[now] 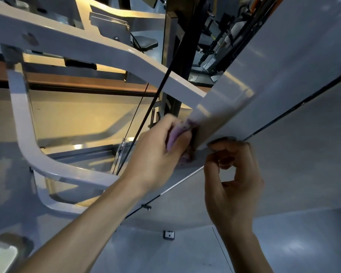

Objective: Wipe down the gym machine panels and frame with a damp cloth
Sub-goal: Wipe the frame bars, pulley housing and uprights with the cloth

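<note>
Wiping the panel (264, 75) edge: our left hand (161, 152) gripped the cloth (173, 138); right hand (230, 186) curled, empty. Next, we judged, the frame (98, 46).

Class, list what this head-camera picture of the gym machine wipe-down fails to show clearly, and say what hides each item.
- Cloth: mostly covered by the left hand and motion-blurred.
- Right hand fingertips: whether they touch the panel edge is unclear.
- Whether the cloth is damp: cannot be told.
- Object at the bottom left corner: cut off and blurred.
</note>
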A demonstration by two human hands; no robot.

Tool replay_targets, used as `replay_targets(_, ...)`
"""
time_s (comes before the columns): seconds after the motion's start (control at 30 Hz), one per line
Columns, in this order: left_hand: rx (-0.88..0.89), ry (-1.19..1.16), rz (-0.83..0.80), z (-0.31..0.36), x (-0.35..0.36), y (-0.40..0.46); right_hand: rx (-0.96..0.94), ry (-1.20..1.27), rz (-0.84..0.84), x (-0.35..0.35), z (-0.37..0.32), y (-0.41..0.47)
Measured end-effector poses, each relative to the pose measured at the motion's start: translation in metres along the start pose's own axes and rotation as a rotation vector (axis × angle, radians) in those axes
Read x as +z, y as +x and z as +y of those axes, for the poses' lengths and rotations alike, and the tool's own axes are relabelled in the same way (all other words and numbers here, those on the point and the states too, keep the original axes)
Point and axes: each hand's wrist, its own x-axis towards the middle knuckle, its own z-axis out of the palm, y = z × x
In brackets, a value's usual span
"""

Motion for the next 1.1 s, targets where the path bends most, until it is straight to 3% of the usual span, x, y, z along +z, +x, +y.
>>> replay_targets(0.1,-0.005,-0.088,0.021,0.002,0.006,0.000,-0.001,0.002,0.014,0.002,0.000,0.000)
replay_targets(0.23,-0.163,0.264,0.047,-0.049,0.005,-0.019,-0.004,-0.010,0.009,0.001,-0.002,0.000)
replay_targets(0.3,-0.215,0.311,0.032,-0.053,0.003,-0.019,0.002,-0.023,-0.006,-0.001,-0.003,0.001)
replay_targets(0.43,-0.005,0.131,0.058,0.004,0.004,0.013,-0.005,-0.069,-0.033,-0.009,-0.011,0.003)
replay_targets(0.53,0.154,0.126,0.122,0.038,0.011,0.039,-0.157,-0.151,0.020,-0.021,-0.020,0.009)
replay_targets(0.63,0.045,0.216,0.168,0.008,0.013,0.039,-0.290,-0.259,0.062,-0.027,-0.021,0.013)
replay_targets(0.73,-0.142,0.290,0.129,-0.026,0.008,0.026,-0.330,-0.362,-0.023,-0.017,-0.005,0.006)
replay_targets(0.8,-0.120,0.270,0.134,-0.020,0.008,0.027,-0.349,-0.451,-0.038,-0.009,0.009,0.001)
replay_targets(0.97,0.124,0.214,0.235,0.024,0.015,0.045,-0.387,-0.515,0.016,0.005,0.023,0.001)
replay_targets(1.1,-0.029,0.325,0.168,-0.032,0.010,0.027,-0.412,-0.519,0.041,0.011,0.031,0.002)
